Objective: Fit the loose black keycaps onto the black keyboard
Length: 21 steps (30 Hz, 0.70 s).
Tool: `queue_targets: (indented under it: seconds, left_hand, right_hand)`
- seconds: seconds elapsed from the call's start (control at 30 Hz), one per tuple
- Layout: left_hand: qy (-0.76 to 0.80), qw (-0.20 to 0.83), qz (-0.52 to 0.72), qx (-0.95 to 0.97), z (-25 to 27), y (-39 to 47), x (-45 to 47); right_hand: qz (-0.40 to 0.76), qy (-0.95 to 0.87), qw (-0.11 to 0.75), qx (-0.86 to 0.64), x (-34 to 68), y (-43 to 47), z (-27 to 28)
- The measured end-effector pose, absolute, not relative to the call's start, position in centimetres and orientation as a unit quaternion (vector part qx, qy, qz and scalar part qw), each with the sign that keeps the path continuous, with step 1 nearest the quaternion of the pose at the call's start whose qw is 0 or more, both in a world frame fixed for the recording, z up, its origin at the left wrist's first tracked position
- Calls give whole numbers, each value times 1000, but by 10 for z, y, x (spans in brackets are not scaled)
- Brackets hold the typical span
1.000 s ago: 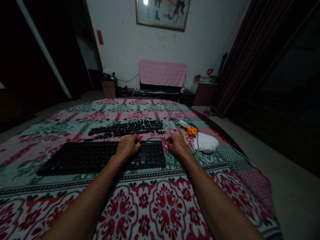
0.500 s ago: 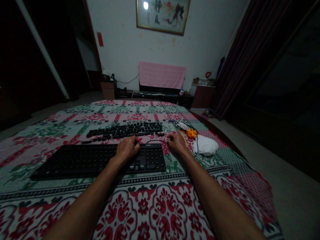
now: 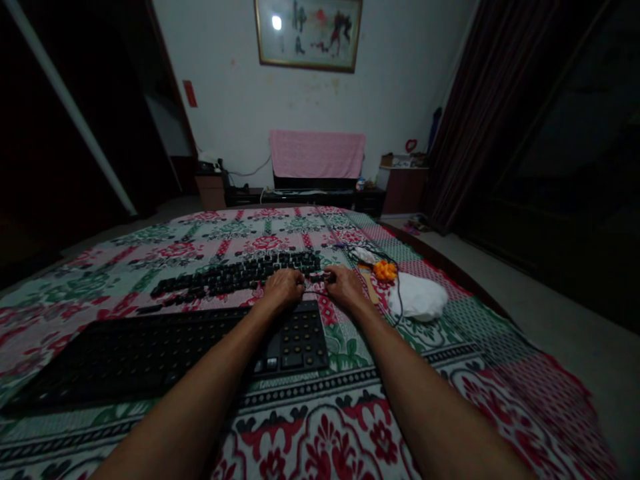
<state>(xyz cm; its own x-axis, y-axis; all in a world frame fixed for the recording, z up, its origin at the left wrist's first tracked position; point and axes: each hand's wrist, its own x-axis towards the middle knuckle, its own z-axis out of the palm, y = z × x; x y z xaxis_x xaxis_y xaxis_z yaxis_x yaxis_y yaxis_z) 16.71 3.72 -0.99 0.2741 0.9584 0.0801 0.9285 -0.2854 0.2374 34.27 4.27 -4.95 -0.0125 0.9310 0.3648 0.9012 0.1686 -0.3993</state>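
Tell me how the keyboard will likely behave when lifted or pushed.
The keyboard will probably feel stiff, as it looks like one long, hard, flat piece. It seems unlikely to roll or tip, lying wide and low. A push might ruck the cloth beneath, which looks woven.

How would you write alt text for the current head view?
The left hand and right hand are close together near the far edge of a black computer keyboard with most keycaps off, beside loose black keycaps on a floral cloth. What either hand holds is unclear.
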Motion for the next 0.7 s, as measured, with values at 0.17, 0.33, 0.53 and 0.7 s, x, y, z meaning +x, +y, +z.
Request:
queue_targets:
  seconds: [0.17, 0.33, 0.53, 0.7]
  left_hand:
    - [595, 57, 99, 795, -17, 46, 174]
    - [595, 60, 83, 797, -16, 50, 177]
    - [601, 75, 102, 789, -15, 48, 175]
    - [604, 86, 116, 784, -17, 48, 173]
  right_hand:
    - [30, -703, 296, -646, 344, 46, -58]
    - [27, -705, 298, -643, 344, 47, -59]
    - [18, -703, 304, -643, 343, 45, -59]
    - [22, -703, 300, -645, 343, 44, -57]
